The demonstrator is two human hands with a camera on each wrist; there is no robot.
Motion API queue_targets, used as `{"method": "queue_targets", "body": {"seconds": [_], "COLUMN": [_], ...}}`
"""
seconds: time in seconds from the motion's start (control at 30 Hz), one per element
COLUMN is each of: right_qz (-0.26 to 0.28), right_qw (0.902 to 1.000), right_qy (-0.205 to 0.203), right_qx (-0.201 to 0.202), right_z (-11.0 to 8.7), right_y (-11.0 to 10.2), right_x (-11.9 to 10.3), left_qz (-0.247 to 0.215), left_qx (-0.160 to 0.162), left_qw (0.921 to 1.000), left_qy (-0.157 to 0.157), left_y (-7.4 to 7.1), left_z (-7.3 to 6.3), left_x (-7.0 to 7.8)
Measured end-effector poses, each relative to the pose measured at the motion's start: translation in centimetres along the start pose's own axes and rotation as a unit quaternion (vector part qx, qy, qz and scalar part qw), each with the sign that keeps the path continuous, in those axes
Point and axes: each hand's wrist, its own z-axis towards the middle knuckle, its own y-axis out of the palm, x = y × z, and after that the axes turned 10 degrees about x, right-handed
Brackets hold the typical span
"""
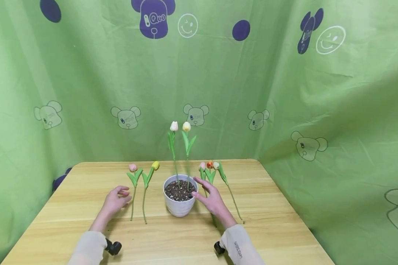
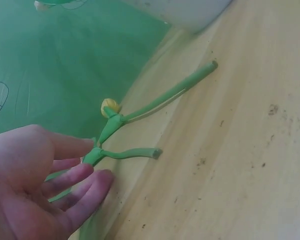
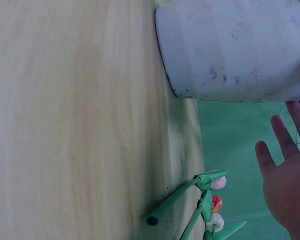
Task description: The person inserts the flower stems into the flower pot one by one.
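Note:
A white pot (image 1: 180, 209) of dark soil stands mid-table with two artificial tulips upright in it, one pale pink tulip (image 1: 174, 126) and one cream-yellow tulip (image 1: 186, 127). My right hand (image 1: 213, 200) is at the pot's right side, fingers spread and fingertips right at the rim; the right wrist view shows the pot's wall (image 3: 230, 55) beside them. To the left, my left hand (image 1: 115, 200) hovers with loosely bent fingers, holding nothing. Nearest to it lies a pink tulip (image 1: 133, 168), then a yellow tulip (image 1: 155, 165), whose stem (image 2: 175, 95) also shows in the left wrist view.
Right of the pot lie a pink tulip (image 1: 202, 166), a red-orange tulip (image 1: 210, 165) and a white tulip (image 1: 216, 165), partly behind my right hand and forearm. The wooden table (image 1: 159, 243) is backed by a green printed curtain (image 1: 219, 81) on its far side and both flanks.

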Motion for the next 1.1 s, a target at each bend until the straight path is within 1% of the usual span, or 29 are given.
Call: {"method": "queue_targets", "body": {"seconds": [0.2,0.33,0.43,0.53,0.63,0.67,0.87,1.0,1.1], "right_qz": [0.01,0.001,-0.003,-0.005,-0.009,-0.011,-0.012,-0.011,-0.009], "right_qw": [0.9999,1.0,1.0,1.0,0.9999,0.9999,0.9999,0.9999,0.9999], "right_qy": [-0.01,-0.007,-0.003,-0.003,-0.003,-0.003,-0.005,-0.007,-0.008], "right_qx": [0.001,-0.002,-0.002,-0.002,-0.002,-0.001,0.002,-0.001,0.0], "right_z": [0.2,0.3,0.3,0.2,0.1,0.1,0.1,0.1,0.0], "right_y": [0.2,0.3,0.3,0.1,0.0,0.0,0.0,0.0,0.0], "right_x": [0.2,0.0,-0.2,-0.3,-0.2,-0.1,0.1,0.1,0.1], "left_qz": [-0.015,-0.024,-0.02,0.013,0.046,0.053,0.046,0.042,0.032], "left_qx": [-0.001,-0.008,-0.016,-0.012,-0.007,-0.004,0.005,0.011,0.012], "left_qw": [0.9993,0.9984,0.9986,0.9996,0.9989,0.9986,0.9989,0.9989,0.999], "left_qy": [-0.035,-0.05,-0.046,-0.023,0.001,0.005,-0.01,-0.019,-0.028], "left_y": [-0.3,-0.4,-0.2,0.4,1.1,1.4,2.1,2.3,2.3], "left_z": [0.0,0.0,0.0,0.1,0.2,0.2,0.3,0.3,0.3], "left_x": [0.1,0.0,0.0,0.0,0.0,0.0,0.1,0.1,0.1]}}
